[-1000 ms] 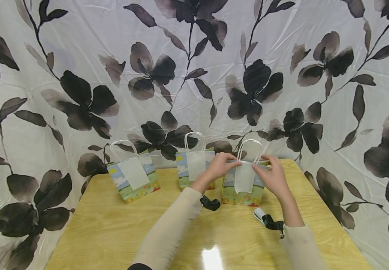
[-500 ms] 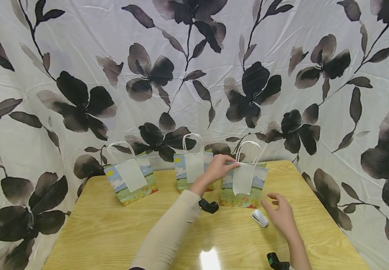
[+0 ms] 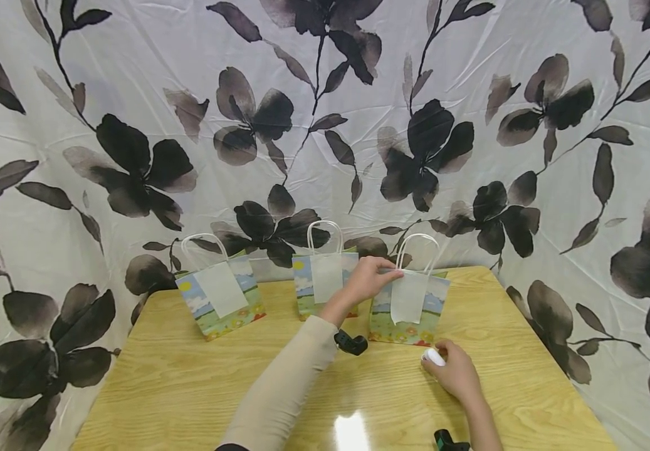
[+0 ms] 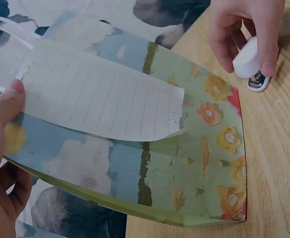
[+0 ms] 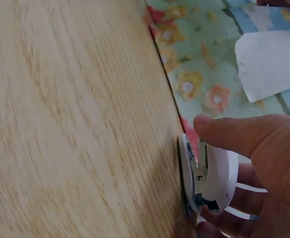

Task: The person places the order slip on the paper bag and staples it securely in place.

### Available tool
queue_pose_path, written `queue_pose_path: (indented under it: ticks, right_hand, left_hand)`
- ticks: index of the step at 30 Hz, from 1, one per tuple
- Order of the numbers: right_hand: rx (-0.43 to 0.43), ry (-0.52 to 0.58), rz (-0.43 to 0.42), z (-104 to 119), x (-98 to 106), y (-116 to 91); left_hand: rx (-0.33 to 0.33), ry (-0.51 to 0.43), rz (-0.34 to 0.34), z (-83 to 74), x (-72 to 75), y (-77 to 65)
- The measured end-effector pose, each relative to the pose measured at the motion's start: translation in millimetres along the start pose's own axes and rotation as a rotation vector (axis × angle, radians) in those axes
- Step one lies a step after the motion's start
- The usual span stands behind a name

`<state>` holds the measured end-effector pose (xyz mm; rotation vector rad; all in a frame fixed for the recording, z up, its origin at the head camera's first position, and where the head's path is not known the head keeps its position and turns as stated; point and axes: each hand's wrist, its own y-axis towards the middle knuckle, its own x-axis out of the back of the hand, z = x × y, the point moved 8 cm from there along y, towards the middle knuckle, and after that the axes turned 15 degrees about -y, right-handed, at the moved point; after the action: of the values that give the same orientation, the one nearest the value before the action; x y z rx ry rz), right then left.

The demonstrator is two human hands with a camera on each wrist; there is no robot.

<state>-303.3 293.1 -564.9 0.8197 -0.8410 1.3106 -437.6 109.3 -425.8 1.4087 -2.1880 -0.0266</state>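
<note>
At the table's right stands a paper gift bag (image 3: 435, 307) printed with sky and flowers, with white handles. A lined sheet of white paper (image 4: 105, 91) hangs against its front, the lower end curling away. My left hand (image 3: 367, 280) pinches the bag's top edge and the sheet, thumb in front and fingers behind. My right hand (image 3: 457, 374) holds a small white stapler (image 5: 220, 173) between thumb and fingers, low at the table in front of the bag's bottom right corner. In the left wrist view the stapler's far end is covered by the right fingers.
Two similar bags stand to the left: a middle bag (image 3: 304, 285) and a tilted left bag (image 3: 193, 304), each with a white sheet on its front. The wooden table (image 3: 189, 388) backs onto a floral cloth (image 3: 325, 175). Each wrist carries a black camera (image 3: 350, 342).
My right hand has left the bag's top, come down toward me and taken hold of the stapler on the table. My left hand has stayed at the bag's top edge.
</note>
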Motion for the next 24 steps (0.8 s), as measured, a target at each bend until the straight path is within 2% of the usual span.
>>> queue_pose_path:
  ticks: [8, 13, 16, 22, 24]
  right_hand:
    - [-0.025, -0.018, -0.021, 3.1, 0.4, -0.8]
    - [-0.081, 0.04, -0.049, 0.0, 2.5, -4.3]
    - [-0.116, 0.144, -0.066, -1.9, 5.1, -6.1]
    - [-0.178, 0.463, -0.046, -7.5, 1.8, -4.5]
    - [-0.184, 0.509, -0.046, -7.9, 1.1, -4.5]
  left_hand:
    - [0.003, -0.005, -0.004, 0.6, 0.7, -1.8]
    - [-0.018, 0.013, -0.004, -3.0, -0.4, -1.6]
    - [-0.021, 0.024, -0.005, -3.9, -0.1, -1.8]
    - [-0.02, 0.022, -0.004, -3.2, 0.1, -2.9]
    - [-0.021, 0.02, -0.006, -2.5, -0.2, -3.1]
